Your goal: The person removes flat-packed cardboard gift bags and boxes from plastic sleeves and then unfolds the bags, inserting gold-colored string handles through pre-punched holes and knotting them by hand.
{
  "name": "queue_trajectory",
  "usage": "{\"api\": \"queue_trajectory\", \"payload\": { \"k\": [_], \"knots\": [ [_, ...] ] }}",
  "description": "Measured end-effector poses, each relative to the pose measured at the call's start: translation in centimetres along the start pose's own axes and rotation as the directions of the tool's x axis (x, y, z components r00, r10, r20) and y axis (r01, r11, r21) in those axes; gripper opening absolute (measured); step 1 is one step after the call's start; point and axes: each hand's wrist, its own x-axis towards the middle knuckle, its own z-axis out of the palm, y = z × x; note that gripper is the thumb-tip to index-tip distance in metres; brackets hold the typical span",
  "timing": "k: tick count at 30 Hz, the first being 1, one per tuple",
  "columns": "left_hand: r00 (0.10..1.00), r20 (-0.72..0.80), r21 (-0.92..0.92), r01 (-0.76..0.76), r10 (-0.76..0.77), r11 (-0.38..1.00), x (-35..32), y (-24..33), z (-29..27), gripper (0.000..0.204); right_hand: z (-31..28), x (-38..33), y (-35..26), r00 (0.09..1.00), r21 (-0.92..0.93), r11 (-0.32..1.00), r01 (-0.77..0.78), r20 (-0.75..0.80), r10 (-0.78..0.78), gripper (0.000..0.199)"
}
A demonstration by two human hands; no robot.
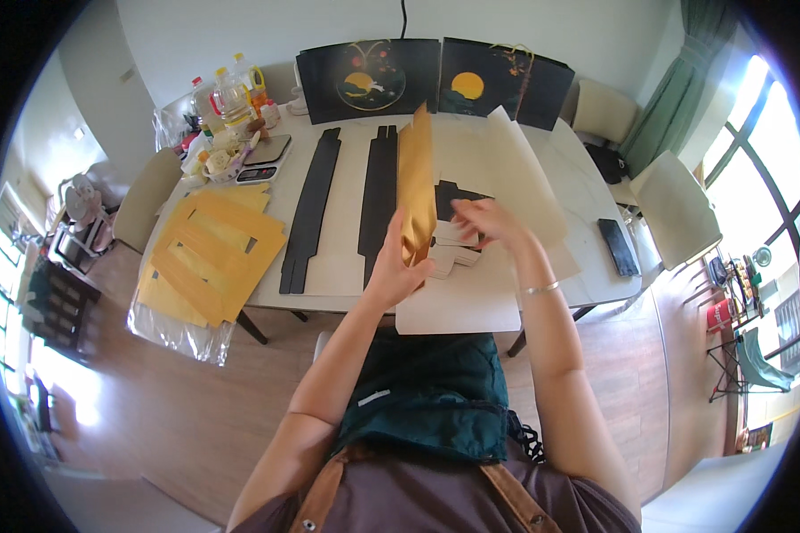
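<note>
The white rectangular counter [587, 222] is carrying the flat card stock sorted by kind, keeping each type within reach. Two long black card strips [309, 209] are lying parallel at centre; a stack of yellow die-cut card sheets [209, 253] is overhanging the left edge. The left hand [398, 266] is closing its grip on the lower edge of a gold folded card sleeve [415, 182], standing it upright, apparently for access. The right hand [487, 222], fingers loosely spread and holding nothing, is resting on small white card pieces [453, 253].
</note>
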Motion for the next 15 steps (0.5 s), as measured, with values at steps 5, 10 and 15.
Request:
{"api": "queue_trajectory", "payload": {
  "k": [5, 10, 15],
  "knots": [
    [0.987, -0.03, -0.36, 0.14, -0.161, 0.922, 0.7, -1.2, -1.0, 0.091, -3.7, 2.1, 2.5, 0.843, -0.153, 0.89, -0.43, -0.42, 0.335, 0.063],
    [0.964, 0.215, -0.502, 0.245, -0.155, 0.829, 2.2, -3.3, -1.2, 0.08, -2.2, 4.6, 3.1, 0.881, -0.157, 0.926, -0.344, -0.394, 0.26, 0.068],
    [0.91, 0.382, -0.273, 0.275, -0.158, 0.922, 1.5, -0.5, -0.1, 0.08, -1.3, 7.9, 5.5, 0.896, -0.365, 0.879, -0.305, -0.422, 0.136, 0.067]
  ]
}}
